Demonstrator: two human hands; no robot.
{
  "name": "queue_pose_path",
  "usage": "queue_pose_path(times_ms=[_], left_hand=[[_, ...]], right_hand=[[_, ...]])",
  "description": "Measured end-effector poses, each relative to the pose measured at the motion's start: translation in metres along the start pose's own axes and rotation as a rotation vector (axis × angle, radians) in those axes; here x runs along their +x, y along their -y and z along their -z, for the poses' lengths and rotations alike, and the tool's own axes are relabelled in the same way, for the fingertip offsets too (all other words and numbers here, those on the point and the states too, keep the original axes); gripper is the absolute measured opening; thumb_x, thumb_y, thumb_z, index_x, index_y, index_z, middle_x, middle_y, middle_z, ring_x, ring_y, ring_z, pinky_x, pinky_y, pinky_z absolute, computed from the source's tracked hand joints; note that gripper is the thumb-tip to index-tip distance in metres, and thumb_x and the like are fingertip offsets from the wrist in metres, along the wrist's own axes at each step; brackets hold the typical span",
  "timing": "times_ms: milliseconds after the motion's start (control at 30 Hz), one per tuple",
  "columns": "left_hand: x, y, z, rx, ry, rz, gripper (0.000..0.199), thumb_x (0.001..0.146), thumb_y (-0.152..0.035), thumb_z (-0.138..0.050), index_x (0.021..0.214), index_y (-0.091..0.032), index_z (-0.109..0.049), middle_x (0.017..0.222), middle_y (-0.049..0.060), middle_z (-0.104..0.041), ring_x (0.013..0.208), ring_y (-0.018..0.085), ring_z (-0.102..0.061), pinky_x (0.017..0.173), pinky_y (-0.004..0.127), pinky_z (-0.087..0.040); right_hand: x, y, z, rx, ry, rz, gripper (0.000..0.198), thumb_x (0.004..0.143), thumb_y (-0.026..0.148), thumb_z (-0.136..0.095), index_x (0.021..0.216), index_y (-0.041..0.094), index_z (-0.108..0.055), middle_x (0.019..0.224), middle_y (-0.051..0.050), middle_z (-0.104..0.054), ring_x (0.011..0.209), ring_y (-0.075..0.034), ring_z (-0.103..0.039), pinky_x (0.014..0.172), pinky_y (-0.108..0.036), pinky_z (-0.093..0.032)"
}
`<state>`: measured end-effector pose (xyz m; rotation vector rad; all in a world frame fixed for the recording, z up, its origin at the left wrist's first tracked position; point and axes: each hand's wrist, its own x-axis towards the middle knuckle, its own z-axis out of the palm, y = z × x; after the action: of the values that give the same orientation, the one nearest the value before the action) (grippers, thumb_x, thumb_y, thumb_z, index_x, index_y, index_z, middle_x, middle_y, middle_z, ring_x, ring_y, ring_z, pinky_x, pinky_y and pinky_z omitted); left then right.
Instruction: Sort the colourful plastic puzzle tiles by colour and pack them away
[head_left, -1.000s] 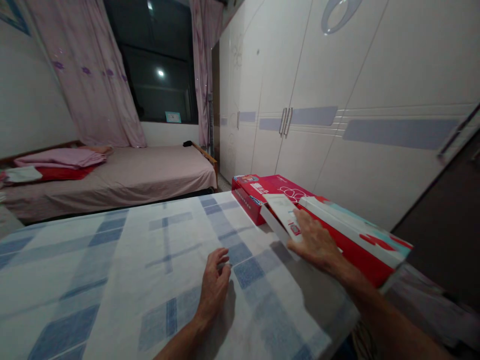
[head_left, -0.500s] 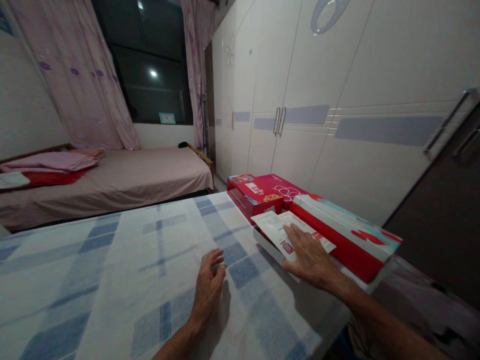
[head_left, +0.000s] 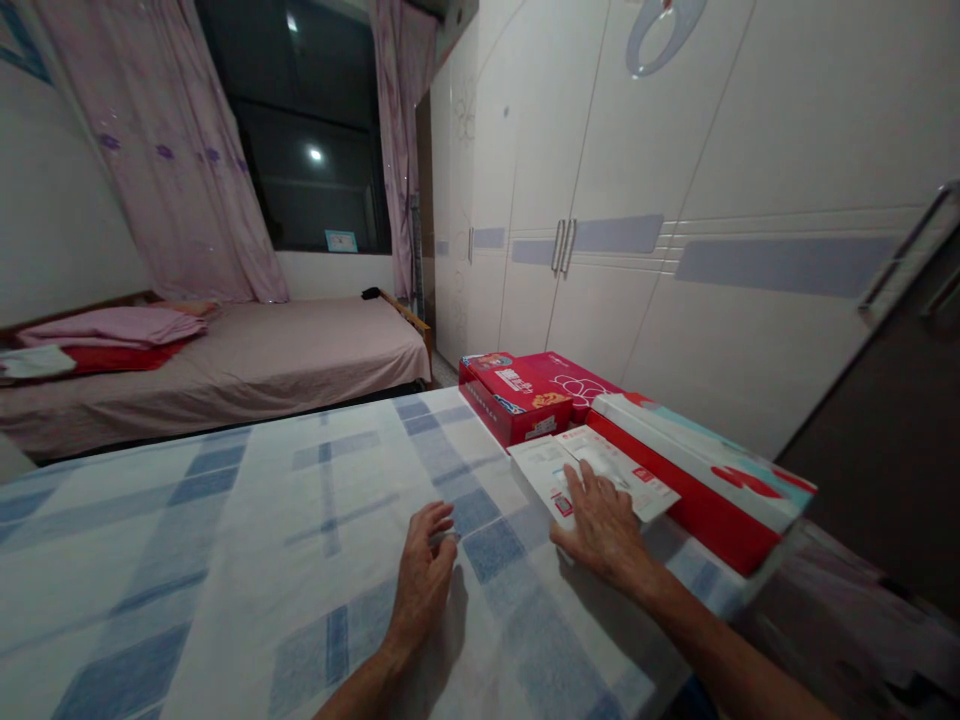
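A: What was closest?

B: The left hand (head_left: 425, 575). It was over the blue and white cloth (head_left: 247, 500) on the counter. Its grip was loose, with the fingers a bit curled and nothing to see in them.

A: And the right hand (head_left: 600, 515)?

B: That one was on the white pack (head_left: 607, 450). Its grip was open, with the fingers spread out over the top and the thumb by the near edge.

A: Was the pack one thing or two?

B: I couldn't tell. A line ran across it, so it may have been a box, or one flat thing on another. It had red marks and lay on the counter.

A: What step was that?

B: My guess is pressing it down or keeping it still. The next move called for a flat, gentle hand, or a thumb under the edge if the pack had to come up.

A: What was around it?

B: A long red and white box (head_left: 697, 470) was just beside it, on the right. A red box (head_left: 510, 395) was just behind, and a flatter red box (head_left: 577, 375) was next to that one.

A: And far away?

B: A bed (head_left: 322, 340) with a folded pink cloth (head_left: 120, 326), a big white wardrobe (head_left: 615, 120), and a dark window (head_left: 300, 100) with pink curtains (head_left: 165, 150).
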<state>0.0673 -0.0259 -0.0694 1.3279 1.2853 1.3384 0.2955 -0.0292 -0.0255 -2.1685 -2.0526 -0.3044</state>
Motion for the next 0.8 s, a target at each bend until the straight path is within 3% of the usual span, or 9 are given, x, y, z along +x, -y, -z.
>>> queue_pose_path(times_ms=[100, 367, 633, 733, 800], left_hand=[[0.001, 0.001, 0.000, 0.005, -0.011, -0.010, 0.035, 0.072, -0.028, -0.054, 0.105, -0.015, -0.058, 0.116, 0.014, -0.056, 0.101, 0.025, -0.058, 0.082, 0.039, -0.048], [0.000, 0.001, 0.000, 0.014, -0.014, -0.030, 0.033, 0.072, -0.030, -0.055, 0.101, -0.015, -0.060, 0.116, 0.014, -0.055, 0.100, 0.025, -0.058, 0.082, 0.038, -0.049], [0.000, 0.001, 0.000, 0.022, -0.021, -0.052, 0.031, 0.073, -0.029, -0.055, 0.100, -0.016, -0.062, 0.117, 0.013, -0.054, 0.099, 0.025, -0.058, 0.082, 0.038, -0.049], [0.000, 0.001, 0.000, 0.029, -0.005, -0.051, 0.030, 0.073, -0.028, -0.054, 0.100, -0.016, -0.062, 0.118, 0.013, -0.053, 0.100, 0.024, -0.058, 0.083, 0.038, -0.049], [0.000, 0.001, 0.000, 0.024, -0.004, -0.052, 0.031, 0.073, -0.027, -0.054, 0.101, -0.016, -0.061, 0.117, 0.013, -0.054, 0.100, 0.024, -0.057, 0.084, 0.038, -0.049]], right_hand=[[-0.001, -0.006, -0.001, 0.000, -0.017, 0.043, 0.067, 0.077, 0.041, -0.053, 0.135, 0.011, -0.040, 0.142, -0.019, -0.035, 0.131, -0.034, -0.026, 0.100, -0.049, -0.025], [-0.007, -0.008, 0.003, 0.027, 0.042, 0.001, 0.070, 0.080, 0.048, -0.049, 0.136, 0.007, -0.037, 0.140, -0.021, -0.037, 0.125, -0.034, -0.035, 0.095, -0.051, -0.032], [-0.010, -0.006, -0.001, -0.011, -0.124, 0.007, 0.068, 0.080, 0.052, -0.051, 0.129, 0.006, -0.045, 0.138, -0.021, -0.040, 0.130, -0.035, -0.028, 0.100, -0.051, -0.027], [-0.021, 0.002, 0.014, 0.120, -0.240, 0.035, 0.060, 0.083, 0.046, -0.049, 0.129, 0.009, -0.045, 0.136, -0.018, -0.043, 0.129, -0.032, -0.031, 0.102, -0.048, -0.027], [-0.033, 0.015, 0.021, 0.300, -0.266, 0.135, 0.045, 0.087, 0.037, -0.045, 0.126, 0.014, -0.048, 0.129, -0.013, -0.051, 0.122, -0.026, -0.041, 0.100, -0.041, -0.032]])
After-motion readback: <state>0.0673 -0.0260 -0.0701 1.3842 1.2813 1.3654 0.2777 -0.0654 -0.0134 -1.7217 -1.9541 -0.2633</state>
